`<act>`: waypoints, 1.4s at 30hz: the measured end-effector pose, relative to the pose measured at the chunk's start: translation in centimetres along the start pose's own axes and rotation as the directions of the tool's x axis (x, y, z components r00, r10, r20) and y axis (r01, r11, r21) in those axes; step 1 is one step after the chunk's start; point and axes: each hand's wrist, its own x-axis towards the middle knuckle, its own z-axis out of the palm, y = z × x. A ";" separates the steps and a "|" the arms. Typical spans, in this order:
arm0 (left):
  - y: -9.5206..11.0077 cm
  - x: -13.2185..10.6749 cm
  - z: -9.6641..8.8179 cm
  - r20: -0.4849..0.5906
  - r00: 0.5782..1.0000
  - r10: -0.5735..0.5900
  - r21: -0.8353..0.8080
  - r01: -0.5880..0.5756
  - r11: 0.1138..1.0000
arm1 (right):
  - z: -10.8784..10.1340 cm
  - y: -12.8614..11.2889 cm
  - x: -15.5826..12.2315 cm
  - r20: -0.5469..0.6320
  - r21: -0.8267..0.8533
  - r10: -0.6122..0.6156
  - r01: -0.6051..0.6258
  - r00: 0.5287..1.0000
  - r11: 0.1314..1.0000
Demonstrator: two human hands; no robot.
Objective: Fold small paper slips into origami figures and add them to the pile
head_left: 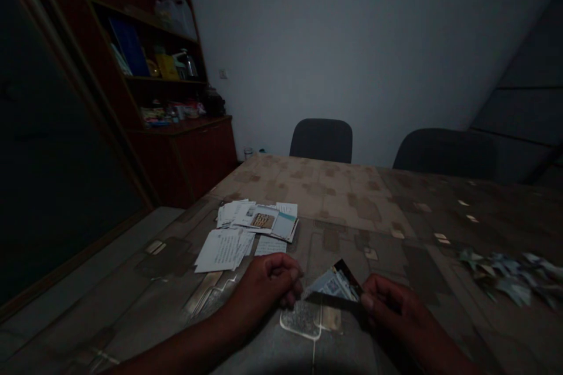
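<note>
A triangular folded piece of printed paper (335, 283), pale with a dark edge, is held above the table in front of me. My right hand (389, 304) pinches its right corner between thumb and fingers. Close to its left tip is my left hand (277, 278), with fingers curled in and thumb against them; nothing shows in its grasp. Beyond the left hand lie loose stacks of printed paper sheets (224, 249), some with text. One card with a brown picture (263, 221) rests on the farther stack.
A patterned cloth covers the table (325, 187). Several folded paper pieces (514, 284) are heaped at the right. Two dark chairs (321, 139) stand at the far side. A reddish wooden cabinet (206, 152) with filled shelves is at the left, by the wall.
</note>
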 end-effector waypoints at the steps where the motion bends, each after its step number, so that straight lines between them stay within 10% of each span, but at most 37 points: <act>1: -0.1 0.0 0.1 0.014 1.000 0.022 -0.014 -0.022 1.000 | 0.1 0.0 0.0 0.007 -0.004 -0.001 0.001 1.000 1.000; 8: -0.5 -1.2 0.2 0.080 0.972 0.222 0.226 -0.235 0.945 | 0.8 0.3 -0.1 0.021 -0.191 -0.055 0.058 0.998 0.980; 12: -0.6 -1.9 0.4 0.314 0.812 0.492 0.558 -0.577 0.597 | 1.2 0.5 -0.4 0.089 -0.491 -0.139 0.164 0.986 0.856; 15: -1.0 -1.8 0.8 0.491 0.735 0.469 0.590 -0.676 0.442 | 1.5 0.6 -0.5 0.110 -0.648 -0.163 0.195 0.981 0.736; 25: -2.5 -0.7 1.4 0.447 0.843 0.300 0.750 -0.536 0.388 | 1.0 0.1 -0.4 0.017 -0.654 -0.142 0.118 0.990 0.747; 42: -2.4 -0.7 1.8 0.400 0.865 0.304 0.770 -0.497 0.401 | 0.7 0.3 -0.1 0.158 -0.718 -0.103 0.186 0.982 0.671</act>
